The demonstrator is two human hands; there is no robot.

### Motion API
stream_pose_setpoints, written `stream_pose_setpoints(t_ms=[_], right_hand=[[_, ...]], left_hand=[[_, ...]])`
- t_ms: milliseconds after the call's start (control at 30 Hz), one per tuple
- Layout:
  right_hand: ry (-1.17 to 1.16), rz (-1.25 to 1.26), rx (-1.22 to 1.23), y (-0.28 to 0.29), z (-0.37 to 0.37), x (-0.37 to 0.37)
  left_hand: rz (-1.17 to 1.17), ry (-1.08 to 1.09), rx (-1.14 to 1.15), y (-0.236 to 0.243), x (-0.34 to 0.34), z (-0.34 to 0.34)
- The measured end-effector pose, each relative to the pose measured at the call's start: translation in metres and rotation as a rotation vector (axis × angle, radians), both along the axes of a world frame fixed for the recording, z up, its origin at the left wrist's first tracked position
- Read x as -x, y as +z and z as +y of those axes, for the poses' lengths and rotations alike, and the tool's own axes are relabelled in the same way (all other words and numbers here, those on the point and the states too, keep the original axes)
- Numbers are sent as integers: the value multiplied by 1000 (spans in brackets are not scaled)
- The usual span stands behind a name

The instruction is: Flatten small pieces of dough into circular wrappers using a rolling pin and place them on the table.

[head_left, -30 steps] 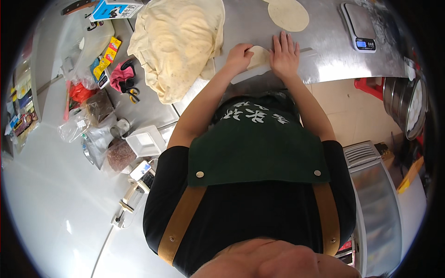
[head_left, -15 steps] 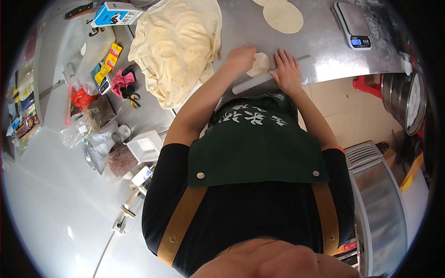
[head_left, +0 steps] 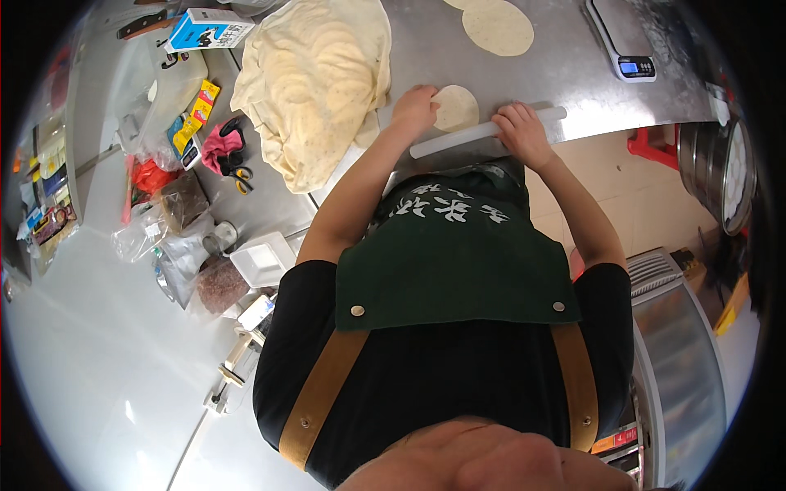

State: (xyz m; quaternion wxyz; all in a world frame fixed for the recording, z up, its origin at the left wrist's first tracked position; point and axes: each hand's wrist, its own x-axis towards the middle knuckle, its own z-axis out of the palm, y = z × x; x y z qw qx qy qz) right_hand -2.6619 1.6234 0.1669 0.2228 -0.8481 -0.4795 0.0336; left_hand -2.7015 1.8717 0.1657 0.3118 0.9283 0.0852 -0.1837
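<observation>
A small flat round of dough lies on the steel table, close to its near edge. My left hand is closed at the round's left edge, with its fingertips on the dough. A pale rolling pin lies slantwise just on the near side of the round. Over the right part of that pin my right hand is curled, fingers bent around it. Farther off rest larger rolled rounds, one cut by the picture's top edge. Left of my left hand spreads a big heap of dough sheets.
A digital scale stands at the far right of the table. To the left are a blue-and-white milk carton, scissors, a pink cloth and a white tray. A red stool stands beyond the table's right edge.
The dough round looks wider. My right hand has shifted right and curled onto the rolling pin from a flatter pose. My left hand has moved slightly left.
</observation>
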Motion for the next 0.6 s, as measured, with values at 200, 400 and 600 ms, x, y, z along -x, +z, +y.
stream_pose_setpoints(t_ms=[200,400,600], right_hand=[[-111,-28,48,-8,23,-7],[-478,-165,85,-20,54,2],[-532,-145,53,-15,66,-5]], left_hand=[[-51,30,67,-8,3,3],[-158,111,136,-13,7,-2],[-156,198,295,-25,-2,-5]])
